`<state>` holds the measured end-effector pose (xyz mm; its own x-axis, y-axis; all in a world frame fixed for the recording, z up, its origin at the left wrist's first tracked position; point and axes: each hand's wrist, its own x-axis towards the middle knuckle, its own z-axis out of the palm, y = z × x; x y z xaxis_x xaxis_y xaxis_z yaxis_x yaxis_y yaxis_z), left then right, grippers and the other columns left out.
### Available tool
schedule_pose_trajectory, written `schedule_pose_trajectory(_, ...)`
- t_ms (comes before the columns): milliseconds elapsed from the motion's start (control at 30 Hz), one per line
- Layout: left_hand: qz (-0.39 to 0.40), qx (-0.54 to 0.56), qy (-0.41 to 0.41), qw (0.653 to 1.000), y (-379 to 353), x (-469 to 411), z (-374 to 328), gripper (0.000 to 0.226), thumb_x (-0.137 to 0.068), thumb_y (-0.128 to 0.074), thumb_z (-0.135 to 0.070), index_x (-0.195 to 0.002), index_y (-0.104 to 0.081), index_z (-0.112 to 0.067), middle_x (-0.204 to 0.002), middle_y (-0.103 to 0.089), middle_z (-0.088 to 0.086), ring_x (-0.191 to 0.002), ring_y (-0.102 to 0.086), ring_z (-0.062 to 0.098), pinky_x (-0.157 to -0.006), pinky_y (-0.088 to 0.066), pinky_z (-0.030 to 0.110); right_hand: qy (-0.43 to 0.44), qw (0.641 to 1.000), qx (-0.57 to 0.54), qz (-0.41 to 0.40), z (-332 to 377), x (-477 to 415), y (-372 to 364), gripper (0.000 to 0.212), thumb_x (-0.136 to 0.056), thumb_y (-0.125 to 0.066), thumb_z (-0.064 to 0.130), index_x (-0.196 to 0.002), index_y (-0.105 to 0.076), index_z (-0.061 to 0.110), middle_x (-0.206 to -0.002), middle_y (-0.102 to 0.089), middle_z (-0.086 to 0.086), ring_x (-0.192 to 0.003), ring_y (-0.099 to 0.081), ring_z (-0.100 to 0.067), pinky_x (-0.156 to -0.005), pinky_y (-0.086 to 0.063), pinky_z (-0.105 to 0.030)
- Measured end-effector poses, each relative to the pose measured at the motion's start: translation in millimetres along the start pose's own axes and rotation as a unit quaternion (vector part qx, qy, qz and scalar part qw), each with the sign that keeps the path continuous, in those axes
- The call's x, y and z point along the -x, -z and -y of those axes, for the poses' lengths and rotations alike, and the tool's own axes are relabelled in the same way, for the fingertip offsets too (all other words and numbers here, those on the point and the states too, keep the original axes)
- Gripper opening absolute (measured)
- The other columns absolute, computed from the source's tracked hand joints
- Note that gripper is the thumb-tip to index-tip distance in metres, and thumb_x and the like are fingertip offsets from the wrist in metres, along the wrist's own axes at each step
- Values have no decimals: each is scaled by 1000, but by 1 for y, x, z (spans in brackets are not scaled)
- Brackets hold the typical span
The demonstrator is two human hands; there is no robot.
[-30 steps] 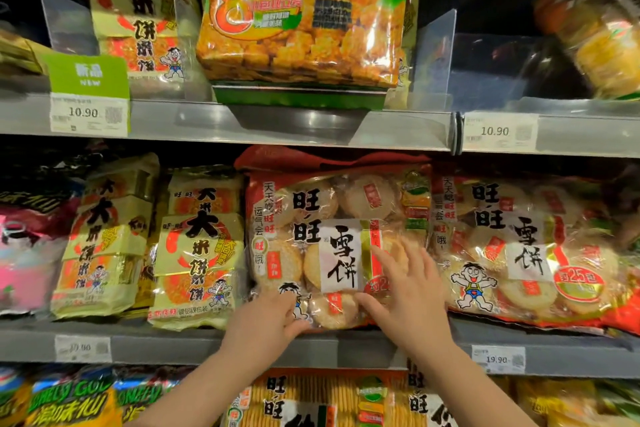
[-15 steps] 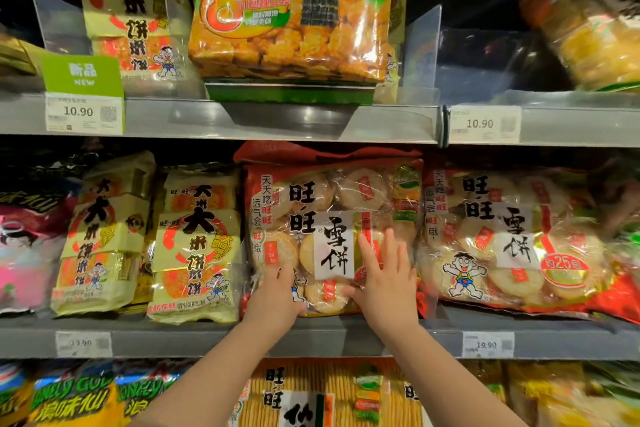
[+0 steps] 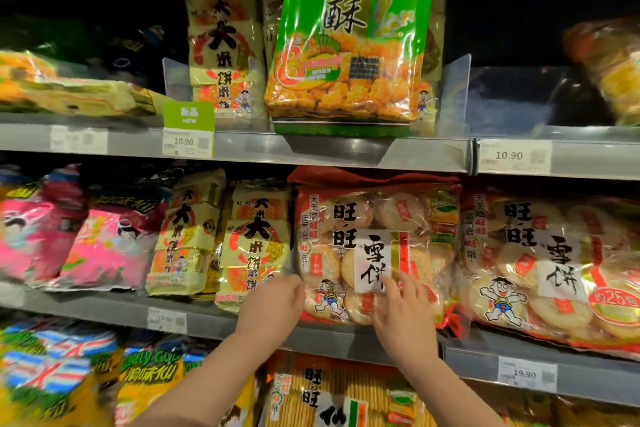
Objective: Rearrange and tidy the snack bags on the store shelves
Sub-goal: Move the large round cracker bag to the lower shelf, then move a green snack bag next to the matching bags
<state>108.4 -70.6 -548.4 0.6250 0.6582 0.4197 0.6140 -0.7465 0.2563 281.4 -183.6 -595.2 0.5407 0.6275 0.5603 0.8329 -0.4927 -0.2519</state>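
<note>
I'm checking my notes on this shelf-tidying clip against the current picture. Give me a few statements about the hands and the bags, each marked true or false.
1. Both hands are at the red rice cracker bag on the middle shelf. True.
2. The left hand is lifting the green bag off the top shelf. False: the green bag stands untouched on the top shelf, and the left hand is at the red bag's lower left corner.
3. The right hand lies with fingers spread against the red bag's front. True.
4. The price tag on the top shelf rail at the right reads 19.90. False: it reads 10.90.
5. Yellow rice cracker packs stand directly left of the red bag. True.
</note>
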Motion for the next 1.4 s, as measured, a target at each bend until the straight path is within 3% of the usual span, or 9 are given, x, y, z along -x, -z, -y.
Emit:
schedule_pose_trajectory(133, -70, 11, 11, 997, 39, 2, -12, 37, -93, -41, -30, -56, -37, -25, -49, -39, -8, -47, -39, 7, -42, -20, 22, 14, 987, -162, -1, 22, -12, 50, 28, -91, -49, 25, -117, -56, 22, -85, -67, 7, -75, -60, -10, -66, -51, -29)
schedule_pose_trajectory(200, -120, 32, 0, 992, 62, -1, -22, 41, -93, -40, -30, -53, -31, -26, -46, -37, -7, -42, -35, 5, -41, -19, 22, 57, 978, -197, -34, 38, -20, 79, 21, -92, -45, 27, -108, -59, 27, -56, -55, 13, -50, -49, -1, -45, -35, -22)
schedule_pose_trajectory(367, -241, 78, -80, 964, 127, -18, -50, 42, -94, -39, -31, -53, -29, -27, -43, -34, -7, -39, -36, 8, -41, -19, 23, 127, 936, -262, -198, 77, -39, 157, 24, -87, -43, 29, -94, -65, 21, -47, -43, 15, -49, -49, -12, -44, -33, -20)
schedule_pose_trajectory(500, -256, 115, -108, 954, 177, -46, -68, 38, -90, -29, -40, -58, -37, -21, -45, -34, -4, -43, -41, 18, -43, -27, 31, 111, 932, -274, -211, 93, -71, 209, 30, -84, -40, 33, -93, -65, 19, -50, -48, 11, -43, -41, -6, -43, -34, -25)
schedule_pose_trajectory(733, -178, 172, 4, 969, 232, -87, -66, 9, -87, -49, -40, -90, -46, -32, -67, -53, -12, -59, -52, 6, -47, -43, 31, -89, 927, -327, -160, 89, -127, 268, 16, -83, -55, 36, -86, -43, 46, -82, -57, 18, -78, -56, -3, -61, -39, -20)
schedule_pose_trajectory(867, -90, 166, 101, 977, 263, -106, -68, 44, -84, -48, -55, -116, -37, -27, -106, -51, -6, -92, -53, 16, -67, -48, 33, -171, 915, -366, 5, 97, -159, 298, 44, -78, -68, 41, -113, -43, 35, -101, -53, 19, -97, -56, -7, -74, -39, -23)
schedule_pose_trajectory(1000, 93, 152, 166, 970, 285, -120, -72, 83, -79, -51, -63, -143, -14, -25, -146, -34, 5, -127, -42, 24, -96, -41, 40, -239, 828, -486, 146, 106, -190, 314, 62, -73, -78, 25, -122, -41, 31, -117, -58, 8, -102, -59, -7, -88, -47, -20)
schedule_pose_trajectory(1167, 231, 245, 158, 928, 288, -134, -69, 94, -79, -61, -54, -146, -3, -22, -144, -40, 5, -126, -46, 23, -100, -42, 37, -220, 758, -582, 196, 108, -191, 290, 78, -65, -81, 2, -129, -40, 21, -122, -61, -4, -110, -62, -16, -83, -53, -24)
schedule_pose_trajectory(1400, 225, 245, 137, 933, 293, -142, -52, 87, -76, -65, -51, -141, -16, -20, -133, -52, 0, -113, -55, 19, -91, -50, 35, -291, 810, -489, 142, 130, -179, 294, 78, -47, -88, 41, -116, -52, 29, -106, -70, 5, -97, -67, -10, -87, -53, -36)
